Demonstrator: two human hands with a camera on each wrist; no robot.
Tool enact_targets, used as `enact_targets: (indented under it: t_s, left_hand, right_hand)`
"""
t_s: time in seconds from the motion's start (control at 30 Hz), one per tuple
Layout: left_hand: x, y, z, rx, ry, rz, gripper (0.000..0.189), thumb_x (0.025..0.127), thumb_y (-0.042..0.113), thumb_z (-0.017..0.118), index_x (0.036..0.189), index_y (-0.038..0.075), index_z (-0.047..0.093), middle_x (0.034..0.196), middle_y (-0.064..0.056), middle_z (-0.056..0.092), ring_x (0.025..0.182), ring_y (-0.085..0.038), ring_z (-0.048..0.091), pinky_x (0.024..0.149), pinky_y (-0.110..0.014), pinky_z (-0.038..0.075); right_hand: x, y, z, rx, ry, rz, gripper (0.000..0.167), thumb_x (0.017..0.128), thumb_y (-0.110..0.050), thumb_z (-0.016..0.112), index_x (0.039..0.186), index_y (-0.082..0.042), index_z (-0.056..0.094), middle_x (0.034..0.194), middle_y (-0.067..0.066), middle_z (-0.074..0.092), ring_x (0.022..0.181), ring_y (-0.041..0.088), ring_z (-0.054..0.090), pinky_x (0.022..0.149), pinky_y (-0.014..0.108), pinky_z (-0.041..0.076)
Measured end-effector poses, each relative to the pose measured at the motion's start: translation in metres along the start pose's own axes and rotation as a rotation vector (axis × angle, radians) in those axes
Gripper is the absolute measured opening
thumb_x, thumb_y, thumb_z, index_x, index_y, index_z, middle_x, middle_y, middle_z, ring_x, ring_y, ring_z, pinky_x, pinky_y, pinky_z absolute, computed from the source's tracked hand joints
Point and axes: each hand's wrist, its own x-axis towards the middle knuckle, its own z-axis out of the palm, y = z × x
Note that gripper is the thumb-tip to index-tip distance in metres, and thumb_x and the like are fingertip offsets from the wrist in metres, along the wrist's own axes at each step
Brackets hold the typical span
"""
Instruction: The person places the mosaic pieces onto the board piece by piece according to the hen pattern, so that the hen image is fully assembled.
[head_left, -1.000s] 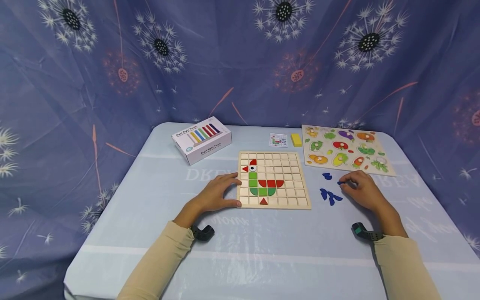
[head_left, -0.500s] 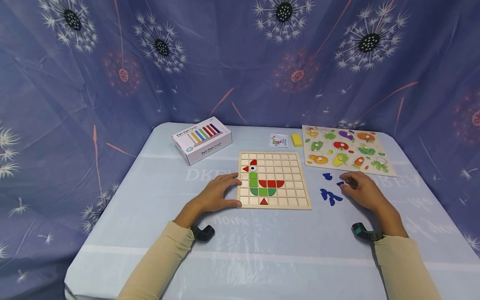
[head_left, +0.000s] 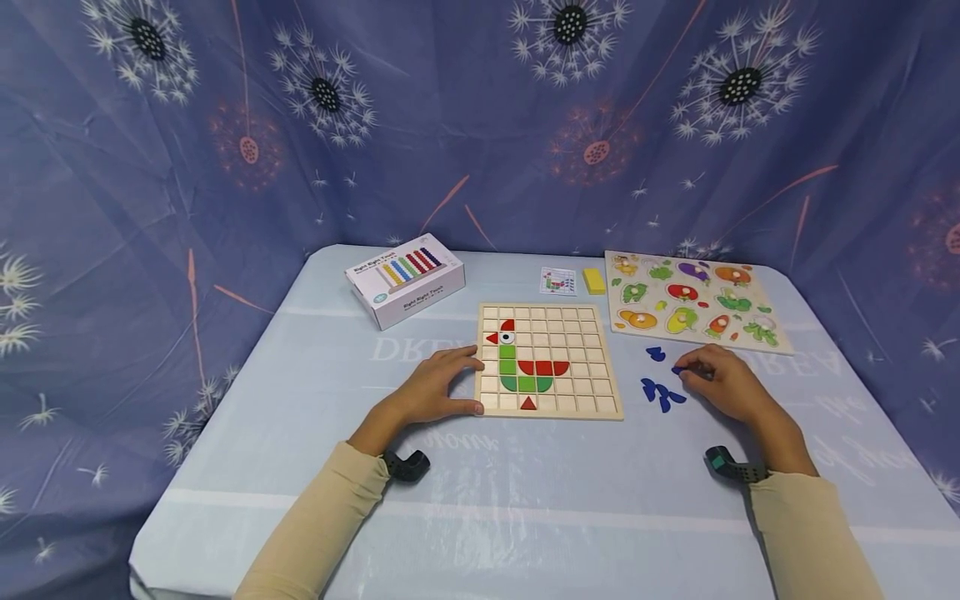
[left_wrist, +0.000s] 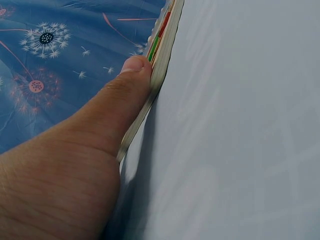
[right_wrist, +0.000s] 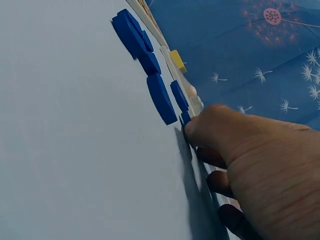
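Observation:
A square wooden grid board [head_left: 585, 358] lies on the table, bearing a bird shape of red and green pieces and a round eye piece. At its left edge rests my left hand [head_left: 431, 387], fingers spread; the left wrist view shows the thumb [left_wrist: 132, 80] against the board's side. My right hand [head_left: 723, 383] pinches a small blue piece [head_left: 677, 369] between thumb and index finger, down at the table. Most of that piece is hidden by the thumb in the right wrist view. Several other blue pieces [head_left: 649, 388] lie just left of this hand.
Behind the board are a small pattern card [head_left: 557, 282] and a yellow block [head_left: 594, 281]. A vegetable puzzle board [head_left: 660, 292] lies at the back right. The white box [head_left: 405, 283] with an abacus picture stands at the back left. A patterned curtain hangs behind the table.
My right thumb and index finger parted around the blue piece, then closed on it again, shifting it slightly left. The left hand and the board have stayed in place.

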Motion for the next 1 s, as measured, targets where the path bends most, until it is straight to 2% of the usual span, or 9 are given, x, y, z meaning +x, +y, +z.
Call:
enact_targets:
  t_s: [0.17, 0.33, 0.47, 0.67, 0.87, 1.0]
  left_hand:
    - [-0.001, 0.000, -0.002, 0.001, 0.001, -0.009, 0.071, 0.083, 0.053, 0.080, 0.141, 0.020, 0.054, 0.163, -0.004, 0.032, 0.148, -0.029, 0.028, 0.117, -0.055, 0.022]
    - [-0.002, -0.001, -0.001, -0.009, 0.014, 0.000, 0.070, 0.083, 0.052, 0.080, 0.140, 0.019, 0.055, 0.162, -0.005, 0.033, 0.147, -0.030, 0.028, 0.117, -0.056, 0.023]
    - [-0.002, -0.004, 0.002, -0.001, 0.023, 0.018, 0.070, 0.084, 0.053, 0.079, 0.140, 0.020, 0.055, 0.162, -0.006, 0.034, 0.146, -0.031, 0.030, 0.116, -0.056, 0.024]
    - [-0.002, -0.003, 0.001, 0.000, 0.029, 0.016, 0.070, 0.084, 0.052, 0.080, 0.140, 0.020, 0.054, 0.162, -0.005, 0.034, 0.146, -0.030, 0.029, 0.116, -0.056, 0.024]
    - [-0.002, -0.001, 0.000, -0.014, 0.011, 0.008, 0.070, 0.083, 0.053, 0.080, 0.140, 0.020, 0.055, 0.162, -0.005, 0.033, 0.147, -0.029, 0.029, 0.117, -0.055, 0.023]
    - [-0.001, -0.001, 0.000, -0.002, 0.003, 0.005, 0.071, 0.084, 0.055, 0.078, 0.141, 0.021, 0.054, 0.162, -0.003, 0.033, 0.147, -0.027, 0.028, 0.117, -0.054, 0.023]
  right_hand:
    - [0.010, -0.008, 0.005, 0.022, -0.006, -0.044, 0.019, 0.091, -0.002, 0.073, 0.107, -0.011, 0.072, 0.104, 0.004, 0.065, 0.090, 0.021, 0.053, 0.078, 0.021, 0.042]
    - [0.030, -0.029, 0.014, 0.082, -0.026, -0.140, 0.018, 0.090, -0.002, 0.075, 0.105, -0.010, 0.073, 0.100, 0.001, 0.064, 0.084, 0.017, 0.053, 0.072, 0.020, 0.044]
    - [0.048, -0.051, 0.023, 0.141, -0.065, -0.211, 0.018, 0.090, -0.001, 0.075, 0.104, -0.011, 0.073, 0.098, -0.002, 0.063, 0.083, 0.016, 0.053, 0.069, 0.024, 0.046]
    - [0.077, -0.084, 0.040, 0.204, -0.144, -0.328, 0.017, 0.091, -0.002, 0.074, 0.106, -0.011, 0.073, 0.101, 0.000, 0.063, 0.087, 0.017, 0.056, 0.072, 0.034, 0.049]
    - [0.098, -0.106, 0.061, 0.250, -0.286, -0.298, 0.013, 0.094, -0.006, 0.072, 0.107, -0.011, 0.073, 0.103, -0.001, 0.063, 0.089, 0.017, 0.055, 0.076, 0.034, 0.048]
    - [0.105, -0.111, 0.068, 0.242, -0.322, -0.269, 0.014, 0.093, -0.005, 0.071, 0.106, -0.011, 0.074, 0.103, 0.000, 0.063, 0.089, 0.019, 0.054, 0.079, 0.036, 0.047]
